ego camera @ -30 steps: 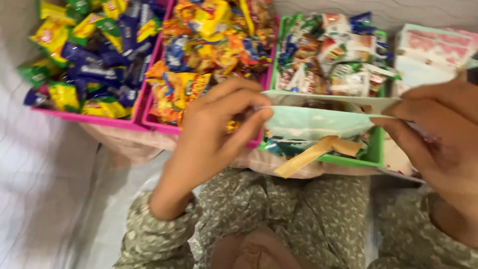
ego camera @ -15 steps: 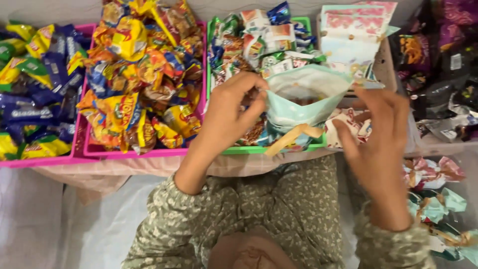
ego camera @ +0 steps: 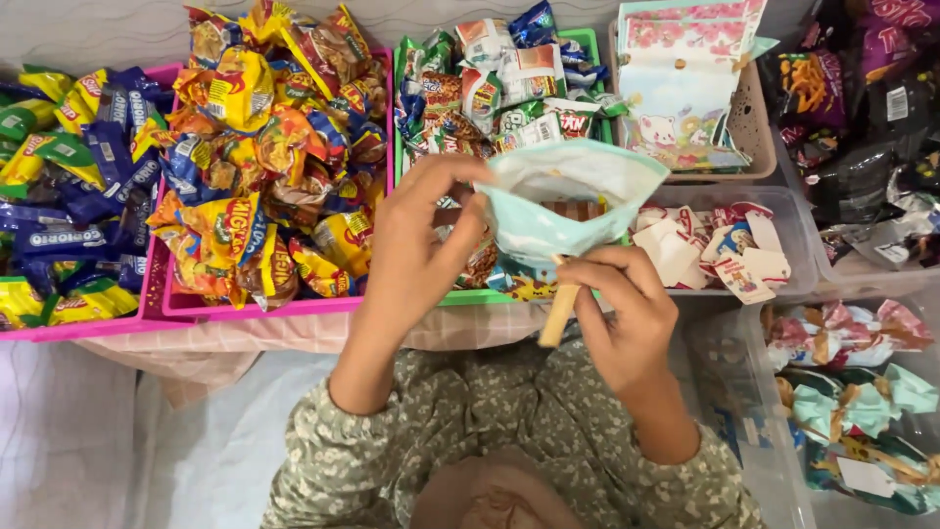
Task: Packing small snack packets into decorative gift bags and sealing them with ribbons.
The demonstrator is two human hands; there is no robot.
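Running from the left edge, a pink plastic tray [ego camera: 93, 330] of crinkly blue and yellow foil snack packets sits far left of the pale mint-green paper bag [ego camera: 568, 201] held at the centre. Nearer it, a second pink plastic tray [ego camera: 294, 308] is heaped with glossy orange and yellow snack packets. Directly behind the bag stands a green plastic tray [ego camera: 587, 39] of small mixed sachets.

The left hand [ego camera: 416, 250] pinches the bag's open left rim between thumb and curled fingers, keeping the soft mouth spread. The right hand [ego camera: 627, 313] grips the bag's lower edge from below, fingers closed, with a tan wooden stick [ego camera: 555, 315] slanting down out of that grip.

Right of the bag, a clear plastic tub [ego camera: 795, 286] holds flat white and pink card tags, and behind it a brown basket [ego camera: 754, 147] carries pastel floral paper bags. Further right lie dark shiny packets [ego camera: 867, 108], and below them a clear bin [ego camera: 744, 411] of finished mint bundles tied with tan ribbon.

Everything rests on a pale pink cloth [ego camera: 215, 338] over a white sheet [ego camera: 69, 431]; floral olive sleeves [ego camera: 392, 460] fill the foreground.
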